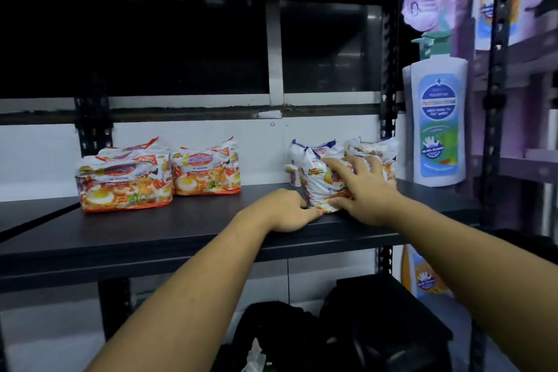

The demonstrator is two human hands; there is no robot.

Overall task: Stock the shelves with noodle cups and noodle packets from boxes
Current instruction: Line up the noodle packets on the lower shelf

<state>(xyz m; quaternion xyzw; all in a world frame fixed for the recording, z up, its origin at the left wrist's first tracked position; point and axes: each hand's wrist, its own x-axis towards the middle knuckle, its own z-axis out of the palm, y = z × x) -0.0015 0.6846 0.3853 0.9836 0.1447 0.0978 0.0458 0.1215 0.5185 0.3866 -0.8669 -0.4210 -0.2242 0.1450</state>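
both bare arms reach forward, left hand (287,211) palm down with curled fingers pinching the packet (315,187) corner, right hand (367,193) gripping it, fingers spread, thumb low.

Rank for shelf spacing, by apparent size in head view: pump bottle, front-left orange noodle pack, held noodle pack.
pump bottle
front-left orange noodle pack, close to the bottle
held noodle pack, partly covered
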